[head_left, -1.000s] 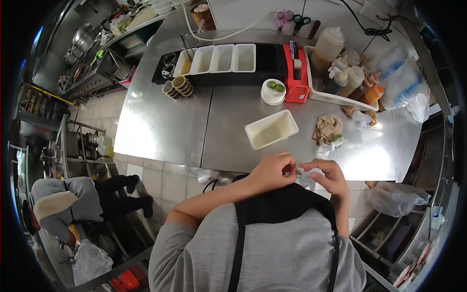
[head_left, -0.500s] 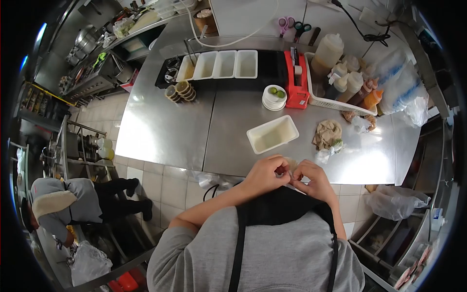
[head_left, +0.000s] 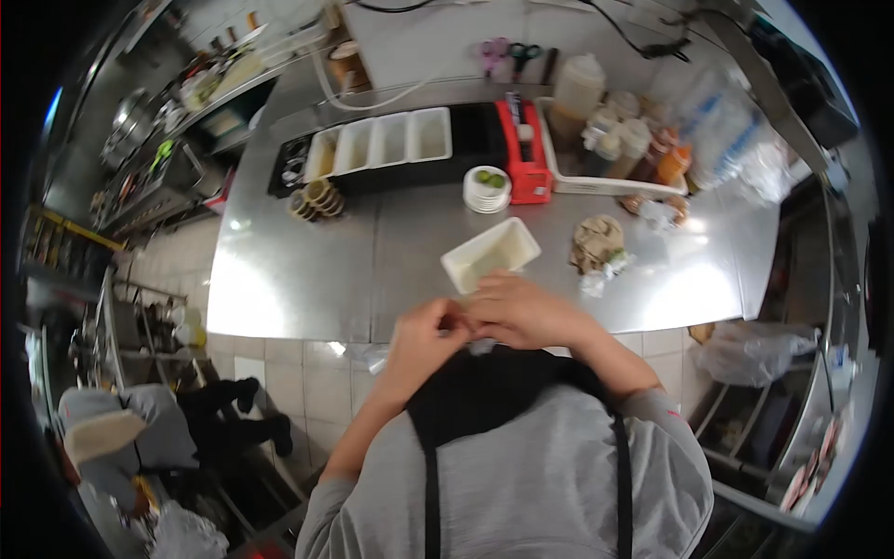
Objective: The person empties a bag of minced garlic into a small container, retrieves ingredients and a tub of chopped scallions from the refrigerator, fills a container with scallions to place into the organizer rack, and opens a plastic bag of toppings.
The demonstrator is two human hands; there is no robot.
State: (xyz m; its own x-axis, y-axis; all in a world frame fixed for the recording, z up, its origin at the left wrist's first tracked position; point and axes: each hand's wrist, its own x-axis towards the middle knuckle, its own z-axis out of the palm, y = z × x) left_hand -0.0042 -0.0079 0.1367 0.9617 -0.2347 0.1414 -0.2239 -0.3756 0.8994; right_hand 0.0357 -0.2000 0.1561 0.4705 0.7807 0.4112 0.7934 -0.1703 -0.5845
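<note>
My left hand (head_left: 424, 337) is closed, thumb and fingers pinched together, above the near edge of the steel table. Against its fingertips is my right hand (head_left: 523, 312), back turned up and fingers bent inward. A small translucent scrap (head_left: 481, 346) shows just below the fingers; what both hands grip is mostly hidden. Right beyond them lies a white rectangular tub (head_left: 510, 252), its near edge partly covered by my right fingers. A crumpled beige cloth (head_left: 596, 242) lies to the right of the tub.
Behind the tub stand stacked white dishes (head_left: 485, 199) topped with green limes and a red tape dispenser (head_left: 529, 177). A white basket (head_left: 619, 185) holds several sauce bottles. White containers (head_left: 393, 140) sit in a black rack. At left, another person (head_left: 154, 429) bends over.
The camera view has shifted, so the table items appear further left. My right hand has turned over, back up, and come up to the tub's near edge in view.
</note>
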